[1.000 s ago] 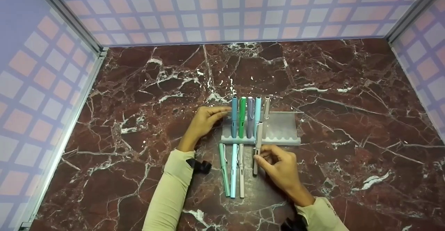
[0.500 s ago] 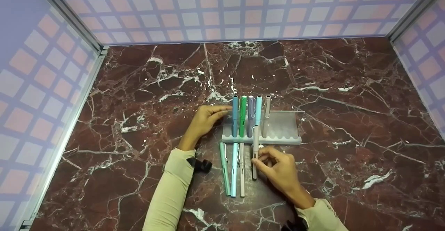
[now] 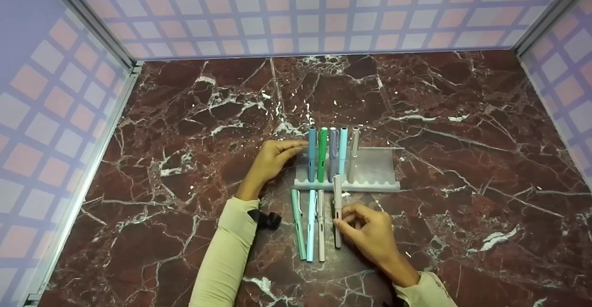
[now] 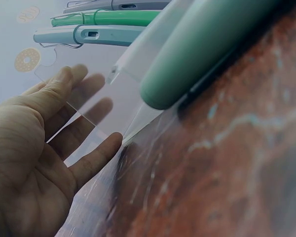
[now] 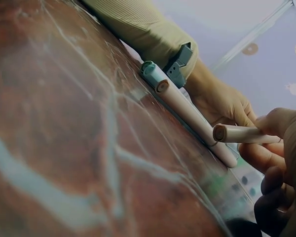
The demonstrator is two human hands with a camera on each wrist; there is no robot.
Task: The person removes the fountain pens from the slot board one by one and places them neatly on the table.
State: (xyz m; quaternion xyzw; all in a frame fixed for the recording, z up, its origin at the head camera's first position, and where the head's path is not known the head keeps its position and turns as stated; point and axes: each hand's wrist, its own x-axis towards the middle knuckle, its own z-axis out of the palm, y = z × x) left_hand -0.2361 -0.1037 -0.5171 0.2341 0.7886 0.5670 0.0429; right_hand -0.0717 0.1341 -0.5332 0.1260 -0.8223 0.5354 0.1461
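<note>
In the head view my right hand [image 3: 370, 233] pinches a greyish-beige pen [image 3: 338, 210] between thumb and fingers, in front of a clear pen stand [image 3: 374, 166]. The right wrist view shows one end of this pen [image 5: 232, 133] sticking out past the fingers. My left hand [image 4: 44, 133] grips the stand's side edge, thumb on one face and fingers seen through the clear panel [image 4: 123, 98]. Standing in the stand are a dark blue pen [image 3: 311, 154], a green pen [image 3: 322, 154], a purple-grey pen [image 3: 333, 152], a light blue pen [image 3: 343, 150] and a beige-brown pen [image 3: 355, 143].
Left of the held pen, a mint-green pen [image 3: 299, 226], a pale blue pen [image 3: 311, 226] and a beige pen [image 3: 321, 228] lie side by side on the dark red marbled table [image 3: 208, 159]. Patterned panels [image 3: 323, 11] rise at the back and sides.
My right hand has drawn the greyish-beige pen a little toward me and to the left, bringing it closer to the lying pens. The left hand stays at the stand's left edge.
</note>
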